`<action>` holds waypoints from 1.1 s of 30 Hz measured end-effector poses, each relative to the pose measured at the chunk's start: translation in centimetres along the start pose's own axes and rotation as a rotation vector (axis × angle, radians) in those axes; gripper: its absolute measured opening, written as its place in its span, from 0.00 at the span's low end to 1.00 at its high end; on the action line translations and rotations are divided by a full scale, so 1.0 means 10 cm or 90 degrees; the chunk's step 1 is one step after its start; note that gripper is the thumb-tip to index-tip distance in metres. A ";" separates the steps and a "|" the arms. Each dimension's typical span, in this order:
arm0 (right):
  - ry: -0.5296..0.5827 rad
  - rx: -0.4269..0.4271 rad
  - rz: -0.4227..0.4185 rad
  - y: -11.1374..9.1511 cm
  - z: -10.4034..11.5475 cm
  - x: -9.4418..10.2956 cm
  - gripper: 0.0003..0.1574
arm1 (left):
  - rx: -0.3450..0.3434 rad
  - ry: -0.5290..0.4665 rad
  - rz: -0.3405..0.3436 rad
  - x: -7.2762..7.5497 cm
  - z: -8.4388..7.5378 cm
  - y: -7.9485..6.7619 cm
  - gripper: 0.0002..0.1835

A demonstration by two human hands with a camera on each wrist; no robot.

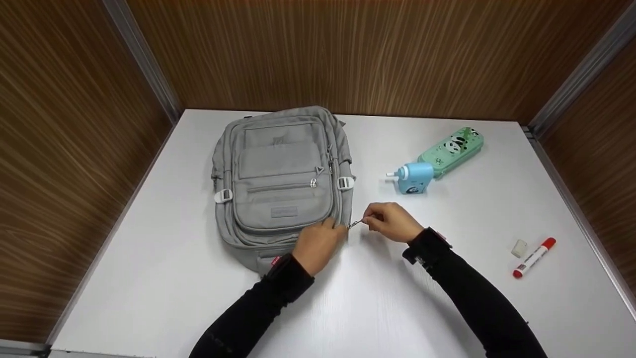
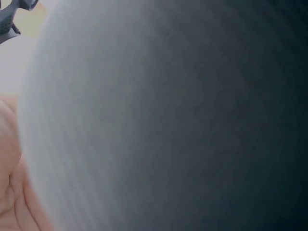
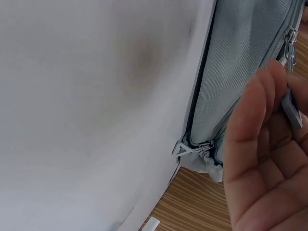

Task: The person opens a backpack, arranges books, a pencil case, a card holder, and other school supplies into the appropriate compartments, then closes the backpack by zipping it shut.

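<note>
A grey backpack (image 1: 278, 164) lies front side up on the white table. My left hand (image 1: 317, 244) grips the bag's lower right corner near the zip, its fingertips partly hidden in the fabric. Just to the right, my right hand (image 1: 393, 221) pinches a zipper pull (image 1: 354, 224) between thumb and fingers, drawn out from the bag's side. In the right wrist view the pull's grey tab (image 3: 291, 108) sits between the fingertips, below the metal slider (image 3: 290, 36). Blurred grey fabric (image 2: 144, 115) fills most of the left wrist view, with some of the palm (image 2: 19, 197) at its edge.
Right of the bag stands a light blue bottle (image 1: 416, 177) with a white spout, beside a green panda pencil case (image 1: 452, 150). Farther right on the table (image 1: 164, 278) lie a small whitish block (image 1: 519, 248) and a red-and-white marker (image 1: 534, 257). Wood-grain panels (image 1: 348, 54) enclose the back and sides.
</note>
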State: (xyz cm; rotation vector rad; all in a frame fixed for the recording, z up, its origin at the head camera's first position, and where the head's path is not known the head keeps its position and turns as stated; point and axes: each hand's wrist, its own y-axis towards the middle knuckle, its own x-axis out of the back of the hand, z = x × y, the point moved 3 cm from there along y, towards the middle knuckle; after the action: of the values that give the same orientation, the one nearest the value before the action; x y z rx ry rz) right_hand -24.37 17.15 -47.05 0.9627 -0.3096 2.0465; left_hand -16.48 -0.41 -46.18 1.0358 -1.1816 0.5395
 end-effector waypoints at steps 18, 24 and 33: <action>-0.008 -0.005 -0.002 0.06 -0.15 0.12 0.06 | -0.040 -0.196 0.191 0.19 0.43 -0.33 0.12; -0.015 -0.014 -0.014 0.07 -0.19 0.14 0.05 | -0.058 -0.205 0.153 0.23 0.55 -0.42 0.06; -0.013 -0.039 -0.021 0.11 -0.27 0.14 0.06 | -0.007 -0.235 0.197 0.31 0.74 -0.61 0.06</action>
State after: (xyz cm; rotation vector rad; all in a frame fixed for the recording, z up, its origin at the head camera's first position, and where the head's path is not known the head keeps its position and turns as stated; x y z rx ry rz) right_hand -27.13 18.68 -47.79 0.9452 -0.3635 1.9869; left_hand -14.10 -10.22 -45.34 0.9735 -1.6879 0.5970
